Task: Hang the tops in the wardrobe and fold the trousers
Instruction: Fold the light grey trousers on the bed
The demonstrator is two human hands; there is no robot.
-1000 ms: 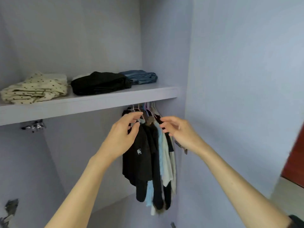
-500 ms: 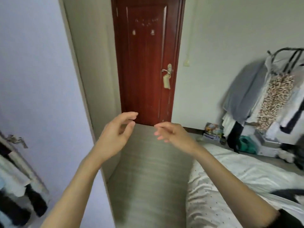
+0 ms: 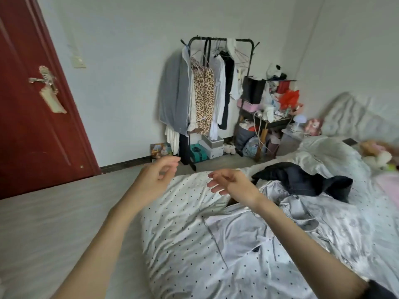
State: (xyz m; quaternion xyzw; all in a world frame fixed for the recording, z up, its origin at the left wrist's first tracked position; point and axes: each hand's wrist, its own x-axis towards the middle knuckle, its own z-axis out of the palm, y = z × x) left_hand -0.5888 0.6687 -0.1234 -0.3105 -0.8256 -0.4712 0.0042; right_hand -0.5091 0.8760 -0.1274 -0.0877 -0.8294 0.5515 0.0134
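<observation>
Held up over the bed (image 3: 177,251): left hand (image 3: 154,180) and right hand (image 3: 232,186), both loose, fingers a bit bent, holding nothing. Dark clothes (image 3: 302,180) just behind.

Single head-worn wide-angle view, looked forward and down over the bed (image 3: 194,244) near its left edge, faced the far-wall clothes rack (image 3: 250,43); forearms close in frame.
</observation>
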